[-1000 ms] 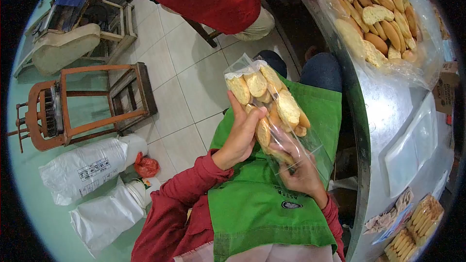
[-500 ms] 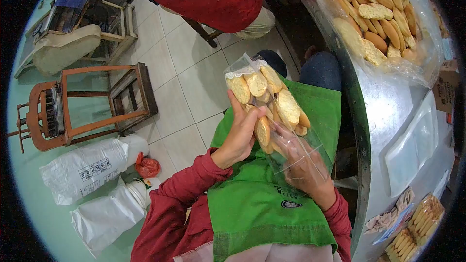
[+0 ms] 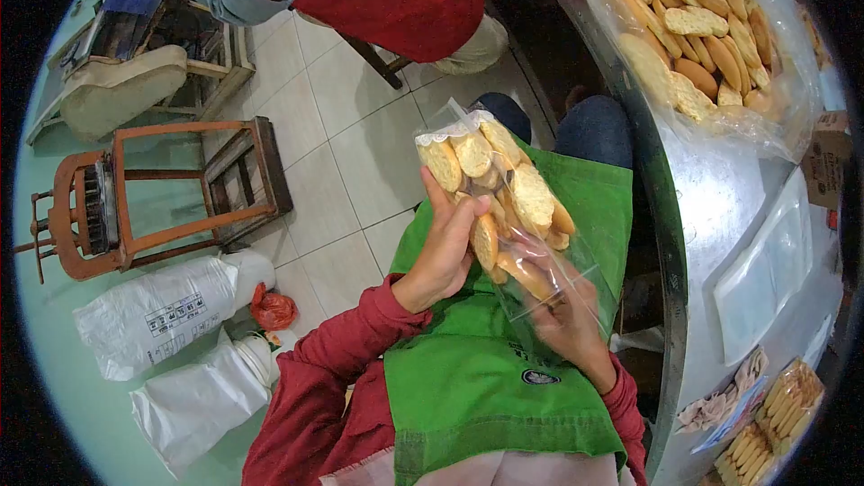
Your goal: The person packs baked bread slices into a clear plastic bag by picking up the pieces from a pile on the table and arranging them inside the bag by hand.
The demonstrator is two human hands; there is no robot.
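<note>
A clear plastic bag (image 3: 576, 263) with a white lace-patterned end, partly filled with bread slices (image 3: 531, 198), lies slanted above my lap. My left hand (image 3: 443, 252) is closed around its left side, thumb on top. At the bag's lower end, my right hand (image 3: 569, 313) shows through the clear plastic, fingers bent around a bread slice (image 3: 526, 277). Plastic glare blurs its fingertips. A green apron (image 3: 459, 405) covers my lap beneath both hands.
On the metal table (image 3: 697, 216) at right stand a big plastic bag of bread slices (image 3: 711, 27), flat clear bags (image 3: 765, 270) and packed bread (image 3: 787, 405). A person in a red apron (image 3: 387, 4) sits opposite. A wooden frame (image 3: 193, 189) and white sacks (image 3: 171, 310) are at left.
My right hand has drawn back slightly toward the bag's lower end, and a bread slice by its fingers shows more plainly. The other person's arm has moved back to the left.
</note>
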